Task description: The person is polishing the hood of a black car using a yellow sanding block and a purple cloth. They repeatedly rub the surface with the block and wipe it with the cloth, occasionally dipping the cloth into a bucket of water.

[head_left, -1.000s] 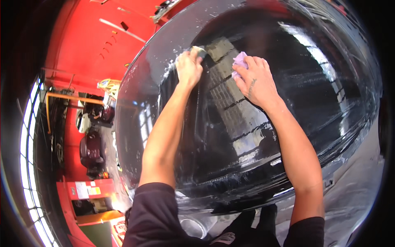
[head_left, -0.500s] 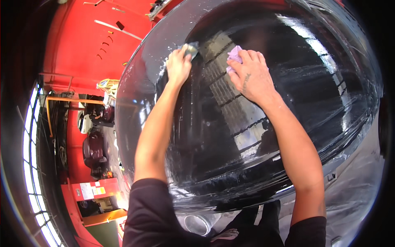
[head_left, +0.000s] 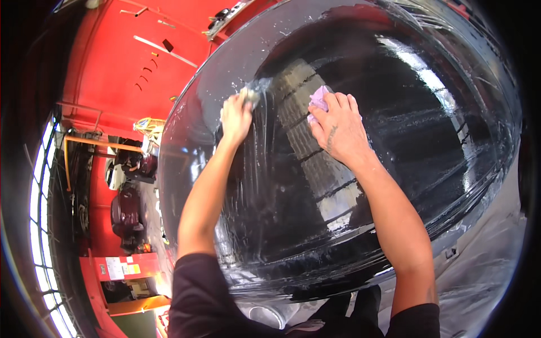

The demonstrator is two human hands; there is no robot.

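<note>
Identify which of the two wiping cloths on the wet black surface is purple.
The purple cloth is under the right hand; the left hand presses a pale greyish one.

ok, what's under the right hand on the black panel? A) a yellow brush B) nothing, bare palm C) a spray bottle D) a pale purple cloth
D: the right hand lies flat on the wet glossy black panel with a pale purple cloth sticking out past its fingers. The left hand presses a separate greyish pad on the same panel.
</note>
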